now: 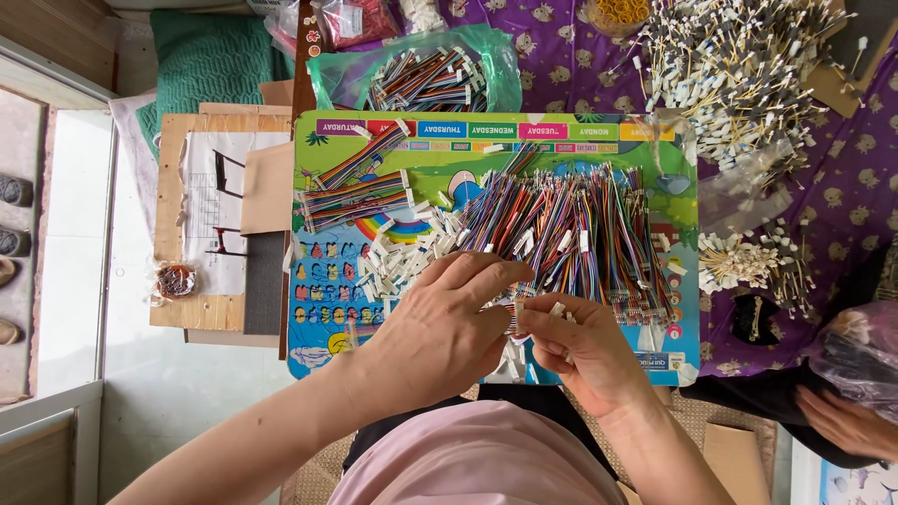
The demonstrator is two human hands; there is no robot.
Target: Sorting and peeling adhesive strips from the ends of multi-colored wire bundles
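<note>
- Left hand lies palm down over the near edge of the colourful children's board; fingers extended and close together, tips reaching toward the right hand.
- Right hand sits just beside the left, thumb and forefinger pressed together on a small white connector attached to a multicoloured ribbon wire; the tips of both hands meet at this piece.
- Whether the left fingertips also grip the connector: cannot tell, they overlap it.
- Large heap of multicoloured ribbon wires lies on the board, directly beyond the hands, spread fan-wise.
- Loose white connector housings are scattered on the board to the left of the heap, near the left fingertips.
- Two bundles of ribbon wires rest at the board's far left part, apart from the heap.
- Green plastic bag with more ribbon wires sits beyond the board.
- Pile of white-tipped wires lies on the purple patterned cloth, far right.
- Another person's hand shows at the lower right edge, well apart from the work.
</note>
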